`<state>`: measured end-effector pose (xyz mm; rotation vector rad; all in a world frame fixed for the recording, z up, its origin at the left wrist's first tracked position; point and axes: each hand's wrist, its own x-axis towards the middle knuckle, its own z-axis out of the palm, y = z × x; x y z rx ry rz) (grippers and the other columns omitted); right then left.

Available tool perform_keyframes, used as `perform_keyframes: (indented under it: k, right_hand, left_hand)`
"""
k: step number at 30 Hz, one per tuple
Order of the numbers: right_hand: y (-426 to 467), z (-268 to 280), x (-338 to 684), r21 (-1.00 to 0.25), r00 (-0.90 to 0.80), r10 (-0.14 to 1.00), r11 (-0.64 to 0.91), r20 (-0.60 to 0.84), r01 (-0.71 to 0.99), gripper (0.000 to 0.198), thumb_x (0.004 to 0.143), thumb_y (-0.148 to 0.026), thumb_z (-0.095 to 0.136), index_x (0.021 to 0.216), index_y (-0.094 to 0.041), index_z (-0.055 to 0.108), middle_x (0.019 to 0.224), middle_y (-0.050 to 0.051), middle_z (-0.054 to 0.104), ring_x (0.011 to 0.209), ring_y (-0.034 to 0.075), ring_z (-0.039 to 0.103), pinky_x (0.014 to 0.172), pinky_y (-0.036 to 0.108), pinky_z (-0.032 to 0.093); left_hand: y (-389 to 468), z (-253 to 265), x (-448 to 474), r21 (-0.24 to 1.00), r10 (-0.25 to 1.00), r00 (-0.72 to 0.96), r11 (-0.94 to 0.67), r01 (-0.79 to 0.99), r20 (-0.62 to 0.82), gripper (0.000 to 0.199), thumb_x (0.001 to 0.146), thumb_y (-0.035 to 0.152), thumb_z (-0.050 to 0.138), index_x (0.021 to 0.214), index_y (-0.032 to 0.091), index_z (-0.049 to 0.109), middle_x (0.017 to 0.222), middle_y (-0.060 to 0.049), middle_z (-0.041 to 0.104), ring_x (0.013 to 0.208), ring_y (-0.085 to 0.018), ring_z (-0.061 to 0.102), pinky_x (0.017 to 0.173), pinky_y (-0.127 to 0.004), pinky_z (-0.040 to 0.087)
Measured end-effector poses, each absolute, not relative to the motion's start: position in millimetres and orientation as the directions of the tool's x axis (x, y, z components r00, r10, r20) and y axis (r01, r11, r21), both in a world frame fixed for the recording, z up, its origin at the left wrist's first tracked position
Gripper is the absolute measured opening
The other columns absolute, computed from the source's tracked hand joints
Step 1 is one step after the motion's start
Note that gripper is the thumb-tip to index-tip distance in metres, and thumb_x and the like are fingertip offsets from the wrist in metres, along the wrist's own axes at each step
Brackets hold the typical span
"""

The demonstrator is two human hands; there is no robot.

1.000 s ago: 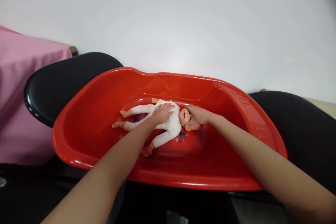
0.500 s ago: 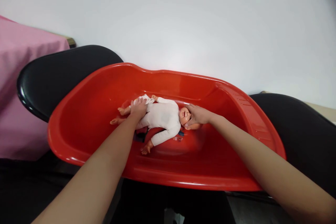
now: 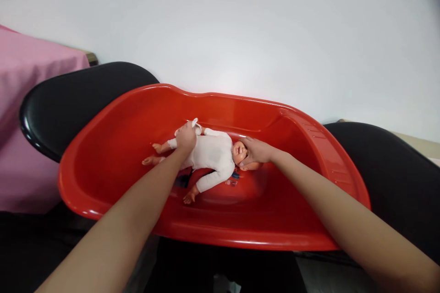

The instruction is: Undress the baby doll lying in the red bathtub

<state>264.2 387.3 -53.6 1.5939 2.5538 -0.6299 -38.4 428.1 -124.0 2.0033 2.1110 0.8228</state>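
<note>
A baby doll [image 3: 212, 151] in a white long-sleeved suit lies on its back inside a red plastic baby bathtub [image 3: 99, 165], its head to the right and its feet to the left. My left hand [image 3: 186, 137] is closed around a small white cloth [image 3: 195, 122], over the doll's hip and upper legs. Part of the cloth sticks up past my fingers; the rest is hidden. My right hand [image 3: 258, 150] curves round the top and side of the doll's head [image 3: 239, 151], fingers on the far side and thumb on the near side.
The tub rests between a black chair [image 3: 85, 100] on the left and another black chair [image 3: 395, 169] on the right. A pink cloth [image 3: 37, 68] covers a table at far left. Behind the tub is a pale wall [image 3: 240, 27].
My left hand has gathered up the white cloth, which lay flatter under spread fingers before. It is now closed and slightly higher. My right hand stays at the doll's head.
</note>
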Motion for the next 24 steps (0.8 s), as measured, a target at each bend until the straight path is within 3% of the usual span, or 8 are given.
perform_keyframes:
  k: [2, 4, 7, 11, 16, 20, 24]
  right_hand:
    - [386.3, -52.1, 263.1, -0.306, -0.46, 0.847, 0.378, -0.267, 0.874, 0.069, 0.059, -0.051, 0.087, 0.115, -0.025, 0.056, 0.119, 0.01, 0.061, 0.109, 0.033, 0.059, 0.088, 0.043, 0.05]
    - [384.6, -49.6, 261.6, -0.311, -0.472, 0.841, 0.388, -0.264, 0.867, 0.066, 0.061, -0.051, 0.086, 0.113, -0.024, 0.056, 0.118, 0.01, 0.061, 0.109, 0.033, 0.059, 0.088, 0.042, 0.05]
    - [382.7, -47.5, 260.1, -0.306, -0.496, 0.83, 0.418, -0.253, 0.855, 0.061, 0.062, -0.049, 0.085, 0.11, -0.024, 0.056, 0.116, 0.01, 0.061, 0.109, 0.033, 0.059, 0.088, 0.042, 0.05]
    - [384.4, -51.1, 261.7, -0.299, -0.494, 0.834, 0.419, -0.247, 0.857, 0.061, 0.062, -0.05, 0.086, 0.108, -0.024, 0.056, 0.114, 0.01, 0.062, 0.105, 0.032, 0.06, 0.085, 0.041, 0.05]
    - [386.7, -53.6, 262.8, -0.296, -0.472, 0.841, 0.394, -0.266, 0.87, 0.065, 0.062, -0.051, 0.086, 0.113, -0.025, 0.055, 0.117, 0.01, 0.062, 0.107, 0.032, 0.06, 0.088, 0.041, 0.05]
    - [383.6, -49.9, 261.0, -0.298, -0.455, 0.844, 0.373, -0.284, 0.879, 0.066, 0.062, -0.05, 0.086, 0.114, -0.025, 0.054, 0.118, 0.01, 0.062, 0.109, 0.033, 0.059, 0.089, 0.042, 0.05]
    - [383.1, -50.1, 261.0, -0.293, -0.438, 0.854, 0.358, -0.28, 0.886, 0.065, 0.062, -0.05, 0.086, 0.113, -0.025, 0.056, 0.118, 0.009, 0.062, 0.109, 0.032, 0.06, 0.088, 0.042, 0.05]
  left_hand:
    - [428.3, -123.0, -17.1, 0.482, 0.921, 0.017, -0.22, 0.848, 0.389, 0.045, 0.108, 0.031, 0.024, 0.137, 0.017, 0.056, 0.136, -0.013, 0.065, 0.128, -0.026, 0.058, 0.113, -0.041, 0.041]
    - [423.1, -127.4, 2.5, 0.444, 0.843, 0.286, -0.494, 0.747, 0.456, 0.045, 0.108, 0.03, 0.028, 0.144, 0.016, 0.052, 0.148, -0.011, 0.058, 0.138, -0.022, 0.051, 0.12, -0.037, 0.036]
    - [412.4, -138.6, 20.6, 0.375, 0.732, 0.565, -0.681, 0.629, 0.381, 0.042, 0.106, 0.033, 0.039, 0.144, 0.024, 0.055, 0.153, -0.005, 0.055, 0.144, -0.023, 0.046, 0.124, -0.041, 0.031]
    - [413.5, -146.0, 17.3, 0.334, 0.75, 0.594, -0.661, 0.672, 0.289, 0.042, 0.106, 0.028, 0.038, 0.145, 0.024, 0.056, 0.156, -0.005, 0.052, 0.148, -0.026, 0.041, 0.125, -0.047, 0.026]
    - [429.6, -145.8, -8.9, 0.343, 0.865, 0.484, -0.497, 0.797, 0.131, 0.049, 0.108, 0.034, 0.032, 0.152, 0.02, 0.048, 0.162, -0.008, 0.044, 0.152, -0.024, 0.034, 0.125, -0.047, 0.025]
    - [436.6, -152.5, -28.1, 0.346, 0.91, 0.391, -0.413, 0.842, 0.136, 0.05, 0.108, 0.037, 0.029, 0.153, 0.023, 0.046, 0.164, -0.007, 0.041, 0.154, -0.027, 0.031, 0.124, -0.052, 0.026]
    - [443.9, -158.3, -46.7, 0.393, 0.967, 0.204, -0.248, 0.885, 0.151, 0.043, 0.107, 0.036, 0.034, 0.141, 0.021, 0.056, 0.151, -0.011, 0.057, 0.141, -0.028, 0.047, 0.118, -0.047, 0.034]
